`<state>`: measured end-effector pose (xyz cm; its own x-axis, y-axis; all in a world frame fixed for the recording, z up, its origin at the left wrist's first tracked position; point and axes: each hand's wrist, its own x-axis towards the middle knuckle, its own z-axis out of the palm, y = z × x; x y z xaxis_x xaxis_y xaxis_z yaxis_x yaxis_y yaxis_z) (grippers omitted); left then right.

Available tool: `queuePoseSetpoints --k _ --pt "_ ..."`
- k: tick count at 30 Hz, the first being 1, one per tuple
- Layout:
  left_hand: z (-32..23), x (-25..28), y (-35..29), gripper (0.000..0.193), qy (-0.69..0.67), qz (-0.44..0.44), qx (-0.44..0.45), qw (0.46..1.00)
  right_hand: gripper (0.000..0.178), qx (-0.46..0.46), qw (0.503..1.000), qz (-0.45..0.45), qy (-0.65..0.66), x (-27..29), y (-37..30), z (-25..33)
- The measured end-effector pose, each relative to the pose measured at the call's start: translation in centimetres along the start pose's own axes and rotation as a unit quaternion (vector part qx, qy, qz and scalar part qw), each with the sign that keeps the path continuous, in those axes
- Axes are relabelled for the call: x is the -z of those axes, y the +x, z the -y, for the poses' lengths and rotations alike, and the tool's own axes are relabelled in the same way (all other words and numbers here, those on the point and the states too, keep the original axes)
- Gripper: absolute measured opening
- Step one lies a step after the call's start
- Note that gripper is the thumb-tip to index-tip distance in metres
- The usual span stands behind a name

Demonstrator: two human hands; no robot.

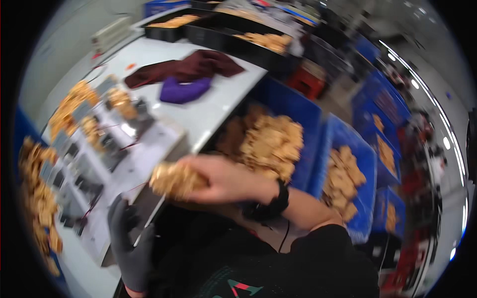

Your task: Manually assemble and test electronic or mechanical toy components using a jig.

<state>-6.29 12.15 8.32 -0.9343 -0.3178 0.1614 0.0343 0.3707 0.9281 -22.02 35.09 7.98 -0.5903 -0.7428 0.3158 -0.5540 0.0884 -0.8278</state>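
My bare right hand, with a black band at its wrist, reaches in from the right over the table's front edge. Its fingers are closed around a shiny golden-tan lumpy piece, blurred by motion. Below and left of it is my left hand in a grey glove. Its thumb and fingers stand apart, with nothing seen between them. Nearest to both hands is a white bench fixture with several small metal-and-black stations and red wires. One station holds a similar golden piece.
Tan pieces are heaped left of the fixture. A maroon cloth and a purple cloth lie on the white table. Blue bins of tan pieces stand at the right. Black trays sit at the back.
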Motion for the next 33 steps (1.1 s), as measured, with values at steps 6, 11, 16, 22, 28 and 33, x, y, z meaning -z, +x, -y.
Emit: queuePoseSetpoints --k 6,11,16,22,28,33 --pt "4.2 1.4 1.4 0.034 0.277 -0.056 -0.185 0.941 0.044 -0.370 0.776 -0.396 -0.324 18.0 -21.9 -4.9" --pt "6.5 2.5 0.5 0.034 0.400 -0.100 -0.231 0.881 0.047 -0.621 0.482 -0.400 -0.471 22.6 -44.0 -5.8" --pt "5.4 1.8 -0.5 0.033 0.440 -0.123 -0.222 0.861 0.046 -0.742 0.334 -0.400 -0.421 19.7 -49.2 -5.6" --pt "5.3 2.2 -0.6 0.035 0.469 -0.152 -0.217 0.843 0.035 -0.570 0.515 -0.358 -0.531 23.9 -37.7 -7.7" --pt "5.8 0.0 0.8 0.041 0.472 -0.172 -0.234 0.832 0.019 -0.227 0.892 -0.293 -0.259 16.1 -9.7 -5.2" --pt "7.0 0.8 -0.6 0.039 0.534 -0.209 -0.201 0.794 0.020 -0.022 0.983 0.005 -0.183 2.1 6.2 -0.4"
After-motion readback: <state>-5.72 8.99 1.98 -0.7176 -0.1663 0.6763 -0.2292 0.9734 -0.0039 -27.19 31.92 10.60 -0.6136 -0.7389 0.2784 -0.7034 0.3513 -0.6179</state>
